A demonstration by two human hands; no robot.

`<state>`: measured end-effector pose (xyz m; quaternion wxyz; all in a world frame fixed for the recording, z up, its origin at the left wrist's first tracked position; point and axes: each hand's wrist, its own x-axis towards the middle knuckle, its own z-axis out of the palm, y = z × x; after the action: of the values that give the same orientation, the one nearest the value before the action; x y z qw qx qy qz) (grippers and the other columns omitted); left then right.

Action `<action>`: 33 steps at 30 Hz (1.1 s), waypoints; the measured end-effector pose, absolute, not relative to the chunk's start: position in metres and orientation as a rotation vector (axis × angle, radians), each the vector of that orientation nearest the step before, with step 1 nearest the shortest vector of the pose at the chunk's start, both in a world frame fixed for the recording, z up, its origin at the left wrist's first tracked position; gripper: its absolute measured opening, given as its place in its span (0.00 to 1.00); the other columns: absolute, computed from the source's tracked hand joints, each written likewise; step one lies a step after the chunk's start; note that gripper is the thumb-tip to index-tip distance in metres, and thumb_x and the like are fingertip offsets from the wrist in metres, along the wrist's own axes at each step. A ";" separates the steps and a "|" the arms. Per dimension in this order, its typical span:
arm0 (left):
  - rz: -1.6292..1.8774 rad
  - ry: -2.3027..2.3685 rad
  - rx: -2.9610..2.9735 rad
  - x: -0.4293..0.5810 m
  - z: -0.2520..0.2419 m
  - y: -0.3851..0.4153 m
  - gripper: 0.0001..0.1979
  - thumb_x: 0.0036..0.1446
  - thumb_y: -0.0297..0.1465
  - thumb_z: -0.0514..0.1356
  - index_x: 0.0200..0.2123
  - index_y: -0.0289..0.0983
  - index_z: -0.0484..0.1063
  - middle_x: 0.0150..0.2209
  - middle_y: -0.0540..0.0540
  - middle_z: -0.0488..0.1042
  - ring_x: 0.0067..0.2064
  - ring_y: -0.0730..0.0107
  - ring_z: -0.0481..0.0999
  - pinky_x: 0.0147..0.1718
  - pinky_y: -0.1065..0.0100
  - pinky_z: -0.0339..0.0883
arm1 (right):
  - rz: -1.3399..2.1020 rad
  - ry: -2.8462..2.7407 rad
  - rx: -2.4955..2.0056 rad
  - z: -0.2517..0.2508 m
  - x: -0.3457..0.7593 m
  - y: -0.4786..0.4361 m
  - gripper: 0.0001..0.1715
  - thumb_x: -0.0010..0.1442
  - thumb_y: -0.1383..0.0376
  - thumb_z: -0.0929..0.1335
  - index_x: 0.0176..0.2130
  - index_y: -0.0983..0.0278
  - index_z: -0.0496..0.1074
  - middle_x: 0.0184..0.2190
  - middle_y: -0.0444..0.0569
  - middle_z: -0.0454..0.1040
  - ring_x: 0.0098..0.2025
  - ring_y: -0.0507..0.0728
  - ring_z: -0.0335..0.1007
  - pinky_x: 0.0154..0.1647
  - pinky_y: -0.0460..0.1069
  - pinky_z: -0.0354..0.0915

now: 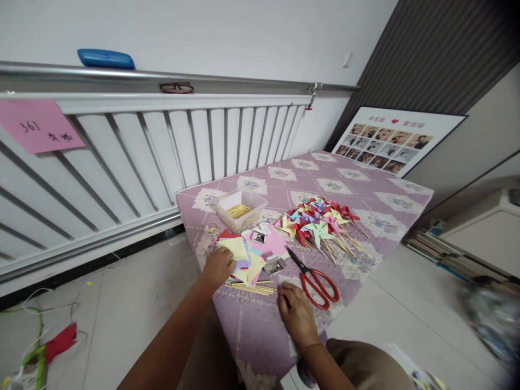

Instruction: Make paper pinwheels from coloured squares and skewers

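My left hand [218, 266] is at the left edge of a stack of coloured paper squares [233, 247], fingers curled onto the yellow and purple sheets. My right hand [296, 311] lies open on the purple patterned tablecloth, fingers slightly bent and holding nothing visible. Its fingertips are beside the ends of several thin wooden sticks [254, 288]. Just right of that hand are red-handled scissors [319, 284], blades pointing away. A small clear packet of metal pins [274, 266] rests between the paper and the scissors. Farther back lies a pile of finished paper pinwheels [320, 232] on sticks.
A clear plastic box [244, 219] of sticks stands near the radiator [235, 135], with a small round container [212, 230] beside it. Pink paper [270, 244] lies under another packet. A framed photo board [396, 141] leans at the table's far end.
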<state>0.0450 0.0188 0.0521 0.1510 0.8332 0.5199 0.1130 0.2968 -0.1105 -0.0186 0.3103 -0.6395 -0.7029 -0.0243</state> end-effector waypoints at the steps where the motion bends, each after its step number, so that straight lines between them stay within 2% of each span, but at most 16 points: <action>1: 0.317 1.492 2.396 0.045 0.053 0.019 0.10 0.57 0.31 0.53 0.32 0.36 0.73 0.39 0.41 0.74 0.45 0.62 0.72 0.47 0.62 0.61 | -0.074 -1.854 -1.671 -0.020 0.297 -0.110 0.10 0.60 0.67 0.64 0.36 0.63 0.75 0.40 0.54 0.77 0.44 0.61 0.71 0.46 0.56 0.67; 9: 0.247 1.517 2.399 0.045 0.057 0.022 0.14 0.61 0.30 0.48 0.35 0.36 0.74 0.40 0.41 0.76 0.45 0.63 0.72 0.46 0.64 0.61 | -0.086 -1.837 -1.629 -0.027 0.300 -0.109 0.08 0.60 0.67 0.65 0.35 0.62 0.75 0.40 0.54 0.77 0.43 0.62 0.71 0.44 0.57 0.67; 14: 0.224 1.616 2.354 0.047 0.056 0.026 0.14 0.60 0.27 0.48 0.35 0.36 0.74 0.39 0.41 0.77 0.43 0.63 0.74 0.44 0.64 0.62 | -0.069 -1.839 -1.644 -0.027 0.300 -0.110 0.09 0.60 0.67 0.64 0.36 0.63 0.75 0.41 0.55 0.77 0.43 0.62 0.71 0.45 0.58 0.67; 20: 0.230 1.734 2.264 0.048 0.055 0.034 0.12 0.59 0.29 0.49 0.34 0.36 0.73 0.37 0.40 0.78 0.41 0.62 0.75 0.41 0.65 0.63 | -0.060 -1.829 -1.644 -0.025 0.299 -0.110 0.09 0.60 0.67 0.64 0.35 0.63 0.75 0.40 0.56 0.77 0.43 0.63 0.71 0.44 0.58 0.67; 27: 0.386 1.790 2.214 0.046 0.051 0.040 0.11 0.60 0.29 0.50 0.33 0.38 0.72 0.32 0.42 0.78 0.36 0.62 0.76 0.37 0.64 0.65 | -0.049 -1.800 -1.650 -0.023 0.298 -0.111 0.09 0.59 0.67 0.64 0.35 0.62 0.75 0.40 0.54 0.77 0.42 0.62 0.71 0.44 0.57 0.67; 30: 0.549 1.801 2.217 0.042 0.058 0.040 0.11 0.60 0.28 0.49 0.34 0.38 0.71 0.34 0.42 0.77 0.38 0.62 0.76 0.39 0.63 0.66 | -0.041 -1.797 -1.649 -0.022 0.298 -0.111 0.09 0.59 0.67 0.65 0.35 0.62 0.75 0.40 0.54 0.77 0.42 0.62 0.72 0.44 0.57 0.67; 33: 0.791 1.800 2.230 0.039 0.071 0.031 0.11 0.61 0.27 0.48 0.38 0.37 0.71 0.42 0.41 0.76 0.46 0.62 0.74 0.48 0.61 0.65 | -0.030 -1.797 -1.648 -0.021 0.298 -0.111 0.09 0.59 0.67 0.64 0.34 0.63 0.75 0.40 0.55 0.77 0.42 0.62 0.72 0.44 0.57 0.67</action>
<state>0.0393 0.0310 0.0711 0.0840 0.7475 0.6033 0.2652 0.2983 -0.1111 -0.0208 0.3442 -0.6346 -0.6919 -0.0117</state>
